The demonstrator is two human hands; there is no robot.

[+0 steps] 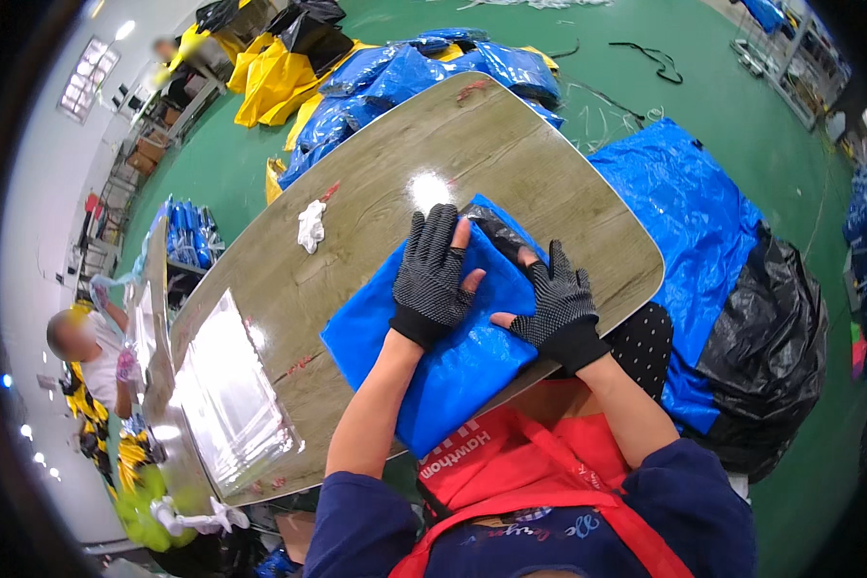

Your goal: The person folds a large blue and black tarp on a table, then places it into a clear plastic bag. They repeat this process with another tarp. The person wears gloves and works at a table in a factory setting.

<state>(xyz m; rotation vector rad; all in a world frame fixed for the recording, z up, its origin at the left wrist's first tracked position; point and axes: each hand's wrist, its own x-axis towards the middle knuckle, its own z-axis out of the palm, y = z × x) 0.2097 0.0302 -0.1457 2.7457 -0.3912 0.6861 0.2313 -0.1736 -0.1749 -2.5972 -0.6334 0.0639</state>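
Observation:
A blue folded plastic sheet [482,356] with a black strip [496,229] along its far edge lies on the wood-patterned table in front of me. My left hand [435,275], in a black dotted glove with bare thumb and index fingertips, rests flat on the sheet, fingers pointing away. On the sheet's right side lies my right hand [559,306], gloved alike, with thumb and fingers spread. Its index fingertip is beside the black strip. Neither hand grips anything that I can see.
Clear plastic bags [231,395] and a crumpled white scrap [311,226] lie on the table [539,144]. Wrapped blue packages [385,87] are piled beyond it. Blue sheeting [684,222] and black sheeting [766,337] lie at right. A person [101,356] and green fan [144,511] are at left.

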